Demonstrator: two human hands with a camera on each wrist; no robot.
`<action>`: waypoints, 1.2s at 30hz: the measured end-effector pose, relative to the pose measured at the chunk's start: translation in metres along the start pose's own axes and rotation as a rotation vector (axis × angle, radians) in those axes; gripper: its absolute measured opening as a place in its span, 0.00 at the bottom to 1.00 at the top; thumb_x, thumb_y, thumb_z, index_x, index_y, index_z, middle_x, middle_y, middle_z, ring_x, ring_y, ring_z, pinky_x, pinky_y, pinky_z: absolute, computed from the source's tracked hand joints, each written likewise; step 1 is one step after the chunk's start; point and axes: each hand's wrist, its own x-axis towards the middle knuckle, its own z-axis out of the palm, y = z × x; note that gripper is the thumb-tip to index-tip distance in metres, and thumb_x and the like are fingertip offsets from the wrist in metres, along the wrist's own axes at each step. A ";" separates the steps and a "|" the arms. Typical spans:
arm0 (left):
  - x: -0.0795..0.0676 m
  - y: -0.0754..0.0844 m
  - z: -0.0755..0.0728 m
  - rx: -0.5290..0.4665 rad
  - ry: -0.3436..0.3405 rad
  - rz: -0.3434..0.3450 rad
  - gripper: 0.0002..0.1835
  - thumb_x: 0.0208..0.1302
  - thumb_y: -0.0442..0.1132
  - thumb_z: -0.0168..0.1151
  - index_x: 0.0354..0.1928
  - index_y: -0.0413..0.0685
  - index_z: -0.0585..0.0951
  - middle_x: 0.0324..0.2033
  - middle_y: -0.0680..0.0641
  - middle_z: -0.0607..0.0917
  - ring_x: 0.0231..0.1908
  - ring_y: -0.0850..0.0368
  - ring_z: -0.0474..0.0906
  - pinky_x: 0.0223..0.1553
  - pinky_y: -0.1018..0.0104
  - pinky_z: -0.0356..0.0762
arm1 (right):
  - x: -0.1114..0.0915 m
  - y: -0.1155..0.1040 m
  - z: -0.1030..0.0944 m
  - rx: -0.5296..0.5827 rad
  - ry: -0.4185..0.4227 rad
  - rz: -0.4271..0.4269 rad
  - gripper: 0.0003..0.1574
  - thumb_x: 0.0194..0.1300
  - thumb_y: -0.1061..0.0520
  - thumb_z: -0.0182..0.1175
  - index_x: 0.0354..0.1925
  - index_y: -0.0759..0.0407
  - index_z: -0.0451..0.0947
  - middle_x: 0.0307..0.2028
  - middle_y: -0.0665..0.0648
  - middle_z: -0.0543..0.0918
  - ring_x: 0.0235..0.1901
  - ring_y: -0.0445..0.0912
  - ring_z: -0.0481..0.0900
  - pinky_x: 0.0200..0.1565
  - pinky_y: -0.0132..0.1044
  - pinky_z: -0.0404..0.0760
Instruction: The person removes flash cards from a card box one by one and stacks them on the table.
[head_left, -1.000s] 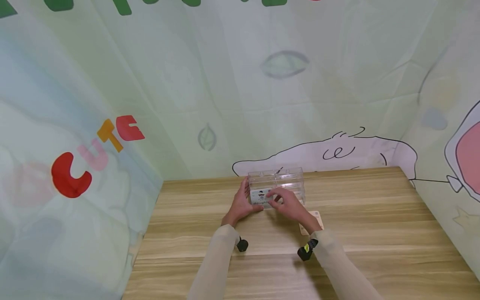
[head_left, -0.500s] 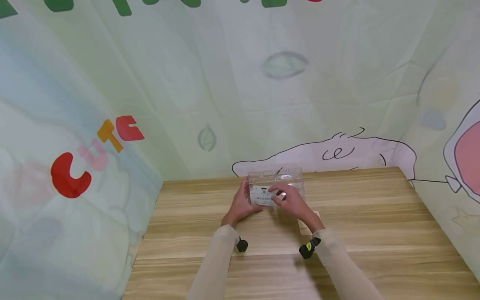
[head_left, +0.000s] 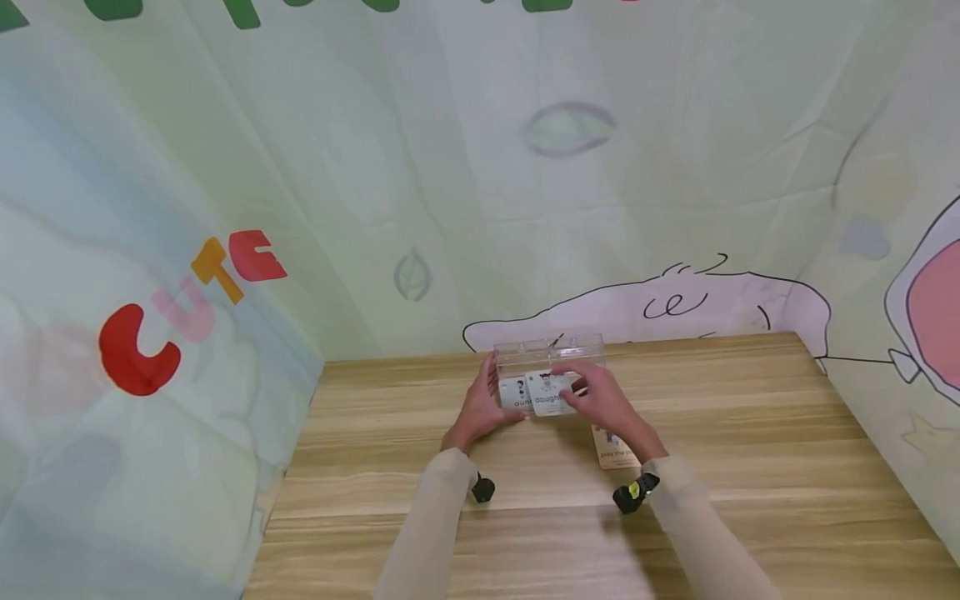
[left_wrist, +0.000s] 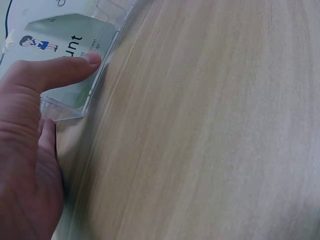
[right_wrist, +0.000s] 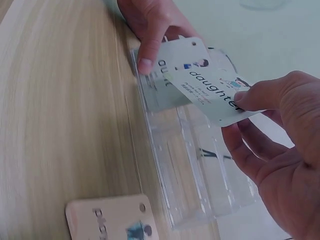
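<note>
The right hand [head_left: 602, 400] pinches the white rectangular "daughter" card [right_wrist: 205, 92] at the clear plastic compartmented box [head_left: 523, 358], whose left end the left hand [head_left: 480, 410] grips. A steady brace and light pinch should serve best; whether card touches box is unclear.

Cartoon-printed pale backdrop [head_left: 480, 183], probably cloth

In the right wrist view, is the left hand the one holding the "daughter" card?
No, the right hand pinches the "daughter" card between thumb and fingers, while the left hand grips the clear holder.
</note>
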 end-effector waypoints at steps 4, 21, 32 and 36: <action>-0.001 0.002 0.000 -0.005 0.005 0.000 0.70 0.44 0.34 0.87 0.83 0.50 0.45 0.79 0.39 0.60 0.76 0.44 0.59 0.77 0.58 0.59 | -0.006 0.004 -0.012 -0.007 -0.011 0.007 0.26 0.67 0.67 0.67 0.62 0.56 0.80 0.60 0.65 0.80 0.43 0.55 0.86 0.40 0.43 0.91; -0.001 0.005 -0.001 0.045 0.002 -0.058 0.71 0.45 0.34 0.86 0.83 0.53 0.44 0.80 0.43 0.58 0.77 0.49 0.58 0.76 0.63 0.58 | -0.043 0.033 -0.050 -0.020 0.004 0.075 0.29 0.66 0.69 0.66 0.65 0.64 0.76 0.61 0.68 0.79 0.38 0.51 0.86 0.39 0.38 0.89; 0.001 0.003 0.000 0.017 0.001 -0.052 0.72 0.44 0.34 0.87 0.83 0.52 0.44 0.80 0.42 0.57 0.77 0.48 0.57 0.77 0.62 0.57 | -0.068 0.050 -0.057 0.008 -0.016 0.118 0.28 0.67 0.68 0.66 0.65 0.69 0.76 0.60 0.70 0.79 0.39 0.51 0.85 0.41 0.36 0.88; 0.001 0.004 0.001 0.012 0.003 -0.039 0.72 0.44 0.33 0.86 0.83 0.51 0.44 0.80 0.41 0.57 0.77 0.46 0.57 0.77 0.59 0.57 | -0.075 0.053 -0.056 0.010 -0.027 0.155 0.28 0.67 0.67 0.66 0.65 0.67 0.76 0.60 0.69 0.80 0.40 0.51 0.85 0.42 0.38 0.88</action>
